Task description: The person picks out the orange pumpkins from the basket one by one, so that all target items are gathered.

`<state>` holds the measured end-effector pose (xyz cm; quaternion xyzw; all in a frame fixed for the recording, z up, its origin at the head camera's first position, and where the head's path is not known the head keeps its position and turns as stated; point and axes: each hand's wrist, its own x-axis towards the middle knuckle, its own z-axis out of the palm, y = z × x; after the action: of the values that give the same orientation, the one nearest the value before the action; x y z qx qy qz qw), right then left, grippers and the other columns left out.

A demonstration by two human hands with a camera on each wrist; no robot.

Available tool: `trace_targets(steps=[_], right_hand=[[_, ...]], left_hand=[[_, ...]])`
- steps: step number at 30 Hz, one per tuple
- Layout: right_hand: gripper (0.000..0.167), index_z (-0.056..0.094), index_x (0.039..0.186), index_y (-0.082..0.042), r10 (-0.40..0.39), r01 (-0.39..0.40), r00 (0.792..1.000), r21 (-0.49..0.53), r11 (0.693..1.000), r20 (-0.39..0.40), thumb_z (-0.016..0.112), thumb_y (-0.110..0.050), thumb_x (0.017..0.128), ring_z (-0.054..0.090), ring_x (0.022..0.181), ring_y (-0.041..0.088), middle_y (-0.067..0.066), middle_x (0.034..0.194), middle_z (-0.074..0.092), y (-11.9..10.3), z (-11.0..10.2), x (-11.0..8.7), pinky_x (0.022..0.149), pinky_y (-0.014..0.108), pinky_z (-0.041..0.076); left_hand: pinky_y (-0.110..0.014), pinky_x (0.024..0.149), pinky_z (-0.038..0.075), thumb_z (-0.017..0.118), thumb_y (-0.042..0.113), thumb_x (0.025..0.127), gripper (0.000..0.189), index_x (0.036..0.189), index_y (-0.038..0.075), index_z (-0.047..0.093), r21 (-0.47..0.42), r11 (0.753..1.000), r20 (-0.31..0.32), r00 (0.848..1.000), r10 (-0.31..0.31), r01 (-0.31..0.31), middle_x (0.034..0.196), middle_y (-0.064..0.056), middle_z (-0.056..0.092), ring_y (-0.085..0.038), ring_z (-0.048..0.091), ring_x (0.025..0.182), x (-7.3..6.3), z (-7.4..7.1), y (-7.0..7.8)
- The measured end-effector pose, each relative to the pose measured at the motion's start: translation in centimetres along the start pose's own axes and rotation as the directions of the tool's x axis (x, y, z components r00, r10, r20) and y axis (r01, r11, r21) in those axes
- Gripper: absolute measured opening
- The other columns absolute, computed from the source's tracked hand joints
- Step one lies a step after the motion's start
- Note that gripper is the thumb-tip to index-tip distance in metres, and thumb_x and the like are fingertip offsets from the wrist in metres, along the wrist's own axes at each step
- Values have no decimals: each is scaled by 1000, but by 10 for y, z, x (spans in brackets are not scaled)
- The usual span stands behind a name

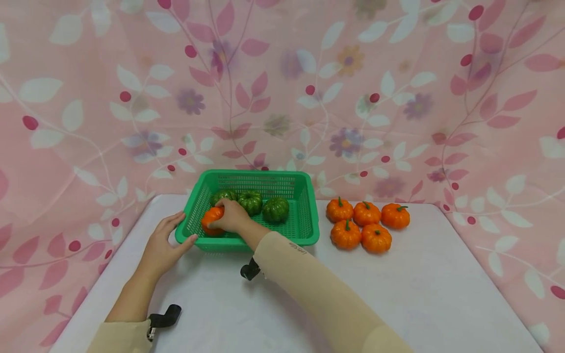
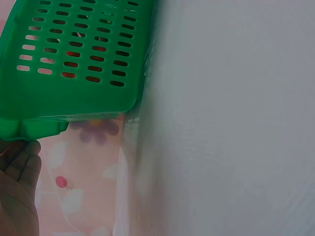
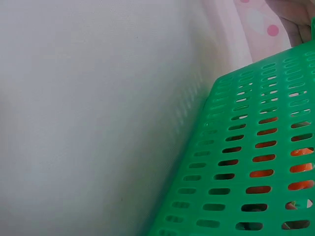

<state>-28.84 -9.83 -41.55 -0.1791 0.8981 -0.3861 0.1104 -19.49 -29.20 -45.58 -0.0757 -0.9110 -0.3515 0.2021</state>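
Observation:
In the head view, a green plastic basket [image 1: 315, 220] with slotted walls stands on the table. My right hand [image 1: 233, 216] reaches over its front rim and grips a small orange pumpkin [image 1: 212, 219] in the left part of the basket. Behind and beside it sit three dark green pumpkins [image 1: 276, 210]. At the basket's left front corner, my left hand [image 1: 162, 247] has its fingers extended and thumb spread, fingertips right at the rim. The left wrist view catches that hand [image 2: 19, 182] under the rim's lip. Orange glimpses show through the slots in the right wrist view.
To the right of the basket, several orange pumpkins [image 1: 366, 214] with green stems stand in two rows on the white-covered table [image 1: 423, 289]. Pink floral cloth [image 1: 282, 88] hangs behind the table and around its sides.

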Motion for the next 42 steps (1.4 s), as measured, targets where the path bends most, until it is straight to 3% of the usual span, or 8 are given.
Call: trace_targets(steps=[10, 16, 25, 42], right_hand=[[49, 60, 127, -15, -47, 47, 999, 15, 999, -4, 79, -36, 87, 62, 101, 17, 2, 120, 64, 2, 1, -2, 82, 28, 55], [52, 61, 129, -14, -38, 39, 999, 58, 998, -11, 81, -35, 86, 62, 101, 17, 3, 121, 65, 2, -6, -7, 81, 28, 55], [53, 61, 131, -15, -83, 86, 996, 99, 991, -38, 80, -36, 86, 62, 104, 17, 2, 124, 64, 7, -17, -16, 83, 27, 55], [53, 63, 134, -20, -224, 251, 962, 182, 951, -155, 79, -38, 87, 58, 104, 16, -1, 123, 57, 30, -64, -74, 83, 27, 56]], left_hand=[[-70, 102, 38, 78, 34, 88, 74, 147, 1, 48, 0, 1000, 14, 1000, -17, 17, 148, -18, 45, -44, 41, 135, -4, -4, 2], [-69, 103, 37, 77, 37, 88, 75, 147, 1, 48, -3, 1000, 17, 1000, -14, 14, 149, -17, 45, -43, 41, 136, -2, 1, -1], [-70, 103, 37, 76, 36, 89, 74, 148, 2, 47, 12, 1000, 16, 1000, -27, 26, 150, -17, 45, -44, 40, 137, -1, 2, -3], [-68, 104, 36, 78, 32, 88, 72, 145, 0, 49, -8, 1000, -12, 1000, 9, -9, 147, -18, 47, -44, 41, 135, -1, 2, -3]])
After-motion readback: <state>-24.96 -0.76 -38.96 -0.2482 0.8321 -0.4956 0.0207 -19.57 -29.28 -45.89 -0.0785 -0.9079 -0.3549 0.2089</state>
